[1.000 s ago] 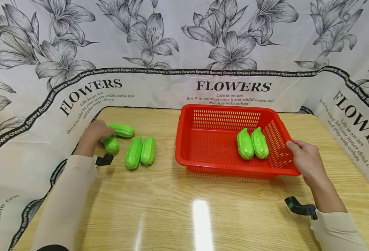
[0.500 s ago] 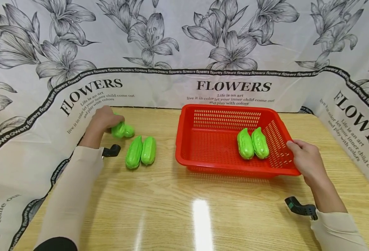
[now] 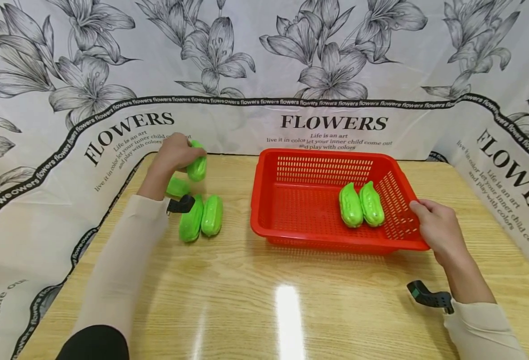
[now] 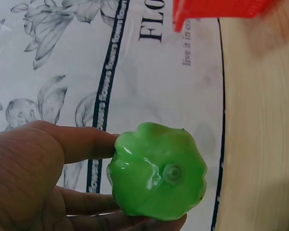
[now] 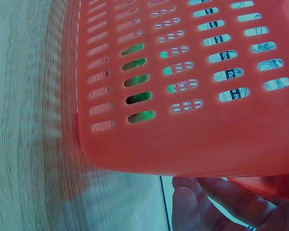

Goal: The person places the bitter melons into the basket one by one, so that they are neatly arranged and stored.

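My left hand (image 3: 176, 151) holds a light green, ribbed bitter melon (image 3: 197, 168) above the back left of the table. In the left wrist view the thumb and fingers wrap the melon (image 4: 156, 171), its round nub facing the camera. Below that hand another bitter melon (image 3: 177, 186) lies partly hidden by the wrist. Two more melons (image 3: 212, 216) lie side by side nearer the front. On the right, my right hand (image 3: 440, 227) grips the right rim of a red plastic basket (image 3: 323, 243). Two bitter melons (image 3: 361, 206) lie together in the basket's right half.
A wooden table (image 3: 228, 300) carries everything. White floral cloth (image 3: 228, 125) lines the back and both sides, close behind the basket. The basket's raised walls are perforated; its left part shows bare red floor.
The left hand has lifted one bitter melon off the table at the left and carried it up and to the right. The right hand and basket have stayed put.
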The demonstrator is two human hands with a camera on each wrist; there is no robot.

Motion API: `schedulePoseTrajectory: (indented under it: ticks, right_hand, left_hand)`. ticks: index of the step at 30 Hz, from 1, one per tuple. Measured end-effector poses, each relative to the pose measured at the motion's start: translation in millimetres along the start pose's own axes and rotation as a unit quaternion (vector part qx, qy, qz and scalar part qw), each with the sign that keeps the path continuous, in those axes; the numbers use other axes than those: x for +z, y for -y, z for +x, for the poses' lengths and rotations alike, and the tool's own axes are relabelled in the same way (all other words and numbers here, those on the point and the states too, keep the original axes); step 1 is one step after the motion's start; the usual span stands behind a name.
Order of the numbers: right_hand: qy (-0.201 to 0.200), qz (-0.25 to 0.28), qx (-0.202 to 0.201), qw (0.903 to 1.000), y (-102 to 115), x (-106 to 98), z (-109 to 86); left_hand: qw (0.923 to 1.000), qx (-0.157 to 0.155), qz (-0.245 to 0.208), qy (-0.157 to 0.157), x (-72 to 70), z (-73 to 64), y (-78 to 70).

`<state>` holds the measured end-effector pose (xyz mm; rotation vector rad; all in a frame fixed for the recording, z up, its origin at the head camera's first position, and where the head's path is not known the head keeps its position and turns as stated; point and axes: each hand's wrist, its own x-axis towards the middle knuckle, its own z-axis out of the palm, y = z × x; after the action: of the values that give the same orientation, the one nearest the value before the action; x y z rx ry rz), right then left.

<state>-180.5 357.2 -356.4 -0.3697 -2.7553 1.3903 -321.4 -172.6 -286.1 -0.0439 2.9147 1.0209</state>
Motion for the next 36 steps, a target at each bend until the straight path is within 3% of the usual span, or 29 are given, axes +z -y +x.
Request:
schedulePoseTrajectory:
  ticks: [8,18,22,28,33,36]
  right_hand:
    - [-0.002,0.000,-0.007,1.0000,-1,0,-0.9]
    - [-0.006,0.002,-0.009,0.9999,-2,-2,-1.0]
    - [-0.005,0.002,-0.010,0.9999,-1,-2,-0.4]
    - [-0.009,-0.009,-0.014,0.9998,0,0,-0.6]
    - [-0.008,-0.010,-0.014,0.9998,0,-1,-0.9]
    - [-0.008,-0.009,-0.012,0.9999,0,-1,-1.1]
  left_hand:
    - [0.9999,0.015,-0.005,0.004,13.5,9.8,-44.5]
    - [0.9967,0.076,0.009,0.027,36.5,18.9,-107.6]
    - [0.9951,0.085,0.006,0.051,48.9,17.8,-130.0]
    - [0.9883,0.105,0.046,0.100,69.5,17.1,-161.2]
    - [0.9844,0.108,0.032,0.135,85.1,21.0,-186.0]
    - [0.9807,0.113,0.047,0.152,95.0,21.3,-198.7]
